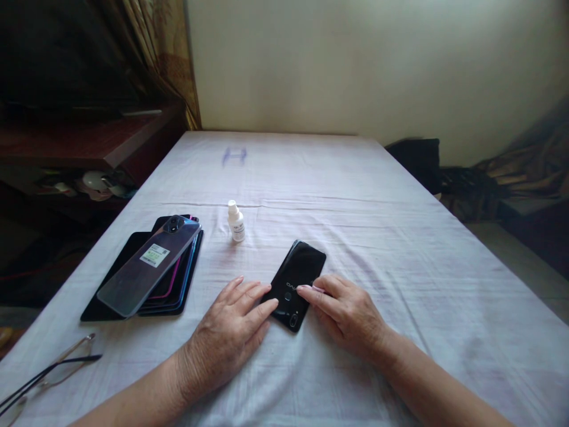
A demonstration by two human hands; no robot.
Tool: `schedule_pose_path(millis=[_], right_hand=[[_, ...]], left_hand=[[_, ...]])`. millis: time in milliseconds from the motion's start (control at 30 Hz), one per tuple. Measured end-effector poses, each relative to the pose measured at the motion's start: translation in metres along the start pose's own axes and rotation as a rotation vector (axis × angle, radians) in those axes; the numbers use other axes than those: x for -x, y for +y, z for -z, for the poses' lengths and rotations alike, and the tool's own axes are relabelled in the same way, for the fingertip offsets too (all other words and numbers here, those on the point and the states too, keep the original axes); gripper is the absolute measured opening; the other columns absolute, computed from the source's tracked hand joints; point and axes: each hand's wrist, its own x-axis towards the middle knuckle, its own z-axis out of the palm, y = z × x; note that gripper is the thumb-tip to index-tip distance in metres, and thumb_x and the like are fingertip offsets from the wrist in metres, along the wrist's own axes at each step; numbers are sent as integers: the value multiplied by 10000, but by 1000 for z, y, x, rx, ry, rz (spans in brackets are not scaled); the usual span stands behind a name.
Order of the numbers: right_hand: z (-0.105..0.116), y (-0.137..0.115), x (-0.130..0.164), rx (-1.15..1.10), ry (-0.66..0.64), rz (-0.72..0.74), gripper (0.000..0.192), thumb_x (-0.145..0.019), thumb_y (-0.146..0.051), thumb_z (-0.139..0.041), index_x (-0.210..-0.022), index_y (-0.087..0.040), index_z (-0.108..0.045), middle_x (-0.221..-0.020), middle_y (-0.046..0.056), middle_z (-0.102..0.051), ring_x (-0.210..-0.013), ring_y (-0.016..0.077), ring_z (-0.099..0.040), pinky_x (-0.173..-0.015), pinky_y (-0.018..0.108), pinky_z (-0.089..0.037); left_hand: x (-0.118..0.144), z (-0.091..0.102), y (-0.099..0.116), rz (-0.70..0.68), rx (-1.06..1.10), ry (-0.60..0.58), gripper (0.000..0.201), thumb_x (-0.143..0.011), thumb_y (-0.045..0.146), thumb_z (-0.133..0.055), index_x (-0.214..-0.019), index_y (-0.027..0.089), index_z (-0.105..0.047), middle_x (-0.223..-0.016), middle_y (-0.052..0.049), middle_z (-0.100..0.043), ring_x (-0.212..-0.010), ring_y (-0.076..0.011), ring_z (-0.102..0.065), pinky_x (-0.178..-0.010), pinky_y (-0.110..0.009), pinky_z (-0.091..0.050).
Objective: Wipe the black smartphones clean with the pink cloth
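Positions on the Cloth-Covered Table (pixel 320 172)

The Vivo smartphone (pixel 297 270) is lying on the table, between the left hand (pixel 235 323) and the right hand (pixel 349 308), both overlapping its edges. A capped bottle (pixel 237 226) is standing behind it, to its left. Further left, a pile of handheld devices (pixel 124 252) is resting, a second smartphone (pixel 133 281) lying slantwise across its top. Eyeglasses (pixel 84 358) are lying before the pile. Beyond the table's left side, a cabinet (pixel 80 131) is standing; a curtain (pixel 166 65) is hanging by its right end. The wall (pixel 355 71) is running behind the table.
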Motion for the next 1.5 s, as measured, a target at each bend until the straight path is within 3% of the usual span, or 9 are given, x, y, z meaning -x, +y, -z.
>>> schedule_pose_path(millis=[300,667,833,1300,1500], right_hand=[[-3,11,2,126,44,-153,298,-945,-125,-473,-1148,-193,-680,-864,70,-650,-766,182,-593,-658,283,-488],[0,5,0,-15,-8,-28,276,-958,-123,-458,-1134,-150,-668,-871,82,-645,-740,172,-575,-646,274,-482],[2,0,0,-16,-32,35,298,-962,-140,-436,-1150,-187,-661,-884,72,-663,-737,160,-587,-658,271,-485],[0,18,5,148,17,-149,283,-956,-136,-477,-1141,-185,-686,-869,68,-651,-758,174,-600,-656,276,-483],[1,19,5,113,33,-126,303,-954,-139,-479,-1169,-207,-681,-866,66,-657,-754,172,-601,-656,274,-488]], left_hand=[[-1,0,0,-14,2,1,293,-975,172,-467,-1205,199,-647,-1270,-93,-668,-1209,-242,-591,-1095,-495,-422],[-1,2,1,-6,10,-6,295,-974,173,-473,-1213,196,-645,-1275,-92,-659,-1216,-234,-579,-1112,-483,-403],[-1,2,1,1,10,-21,307,-959,158,-483,-1214,197,-648,-1278,-96,-659,-1215,-235,-583,-1115,-487,-402],[-2,3,1,-7,-1,-9,299,-946,167,-500,-1205,191,-649,-1270,-108,-658,-1193,-253,-593,-1047,-459,-477],[-3,5,0,-7,9,-27,306,-929,161,-520,-1202,195,-653,-1264,-110,-661,-1183,-253,-600,-1031,-446,-491]])
